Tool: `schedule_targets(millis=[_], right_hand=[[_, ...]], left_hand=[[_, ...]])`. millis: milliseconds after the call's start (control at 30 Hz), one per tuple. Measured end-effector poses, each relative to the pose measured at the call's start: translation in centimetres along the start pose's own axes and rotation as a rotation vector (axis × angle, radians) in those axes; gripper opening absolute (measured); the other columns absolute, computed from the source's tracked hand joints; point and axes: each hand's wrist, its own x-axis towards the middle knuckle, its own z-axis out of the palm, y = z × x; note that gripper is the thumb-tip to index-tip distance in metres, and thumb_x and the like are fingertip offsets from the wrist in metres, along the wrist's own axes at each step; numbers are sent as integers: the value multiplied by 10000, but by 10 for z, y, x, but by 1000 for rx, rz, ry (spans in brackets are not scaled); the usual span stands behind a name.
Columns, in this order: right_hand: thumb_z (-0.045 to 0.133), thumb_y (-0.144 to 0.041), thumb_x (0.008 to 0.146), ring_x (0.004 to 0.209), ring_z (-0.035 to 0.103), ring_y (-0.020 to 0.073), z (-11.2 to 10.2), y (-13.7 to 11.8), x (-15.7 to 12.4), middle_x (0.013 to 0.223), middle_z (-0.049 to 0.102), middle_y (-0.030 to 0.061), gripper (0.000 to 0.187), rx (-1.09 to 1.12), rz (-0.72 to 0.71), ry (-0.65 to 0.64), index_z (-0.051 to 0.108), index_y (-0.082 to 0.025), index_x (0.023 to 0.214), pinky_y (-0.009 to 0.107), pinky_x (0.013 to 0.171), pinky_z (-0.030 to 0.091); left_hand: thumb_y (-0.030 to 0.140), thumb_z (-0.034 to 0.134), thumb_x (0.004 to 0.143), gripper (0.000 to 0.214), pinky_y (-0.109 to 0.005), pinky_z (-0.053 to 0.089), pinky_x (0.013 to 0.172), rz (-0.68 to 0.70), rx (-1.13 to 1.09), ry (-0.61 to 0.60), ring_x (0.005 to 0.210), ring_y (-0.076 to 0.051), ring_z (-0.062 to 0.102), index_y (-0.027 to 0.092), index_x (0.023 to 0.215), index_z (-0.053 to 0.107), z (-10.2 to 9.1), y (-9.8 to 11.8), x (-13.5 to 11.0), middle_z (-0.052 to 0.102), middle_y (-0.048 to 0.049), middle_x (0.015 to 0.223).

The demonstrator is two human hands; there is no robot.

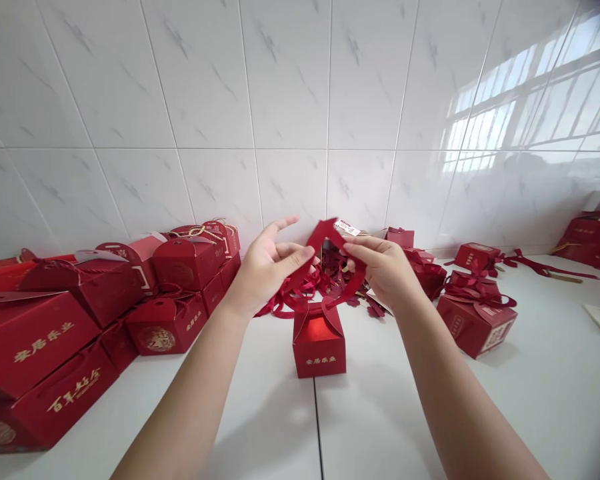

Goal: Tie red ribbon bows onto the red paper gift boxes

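A small red gift box [319, 353] with gold lettering stands upright on the white table, its top flaps folded inward. Above it, a red ribbon [353, 285] runs up from the flaps and forms a loop between my hands. My left hand [275, 263] pinches the ribbon between thumb and a finger, its index finger stretched out. On the other side, my right hand [380, 263] grips the ribbon with thumb and fingertips pressed together. Both hands are above the box and do not touch it. The ribbon's far ends are partly hidden by the hands.
Stacked red boxes [165, 320] line the left side. Behind the ribbon lies a heap of loose red ribbons and cut pieces [337, 267]. To the right stand a ribbon-tied box [475, 313] and scissors [563, 276]. A tiled wall [290, 100] closes off the back.
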Motion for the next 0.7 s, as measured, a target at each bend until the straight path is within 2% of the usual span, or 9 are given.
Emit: schedule_targets(millis=[167, 267, 400, 500, 600, 700], right_hand=[[688, -316, 739, 507, 495, 89, 6, 0, -9, 548, 562, -22, 148, -115, 20, -311, 711, -171, 753, 217, 470, 387], [675, -317, 764, 524, 471, 84, 6, -2, -12, 573, 540, -30, 141, -129, -16, -411, 695, -178, 768, 212, 473, 362], [657, -357, 801, 530, 429, 69, 5, -3, -12, 584, 485, -48, 174, -129, -69, -461, 668, -184, 801, 202, 484, 340], [617, -345, 841, 545, 449, 65, 5, -3, -10, 623, 515, -41, 174, -151, -112, -471, 666, -181, 869, 198, 502, 362], [578, -289, 869, 593, 492, 75, 4, -1, -8, 708, 583, -13, 154, -297, -204, -473, 668, -171, 909, 205, 538, 400], [531, -206, 881, 645, 531, 95, 0, 2, -5, 743, 617, 1, 148, -526, -352, -443, 674, -173, 898, 220, 582, 429]], left_hand=[[342, 742, 723, 755, -257, 499, 681, -20, 233, -3, 673, -155, 659, 248, 1377, 377, 8, -3, -3, 727, -14, 751], [346, 748, 713, 758, -277, 509, 684, -22, 269, 33, 708, -180, 676, 257, 1372, 383, 8, -6, -1, 734, -37, 800], [333, 745, 711, 737, -292, 511, 705, -29, 249, 11, 742, -186, 671, 270, 1356, 394, 4, -7, 0, 718, -32, 821], [246, 705, 730, 669, -265, 494, 694, -74, 198, -38, 734, -142, 634, 246, 1328, 404, 2, -3, 0, 673, -4, 850], [144, 637, 718, 580, -235, 467, 614, -144, 99, -17, 665, -107, 590, 193, 1259, 435, 0, -1, 1, 619, 14, 842], [138, 616, 709, 476, -240, 458, 596, -178, 30, 13, 663, -115, 582, 161, 1164, 475, -1, -1, 4, 599, 13, 809]])
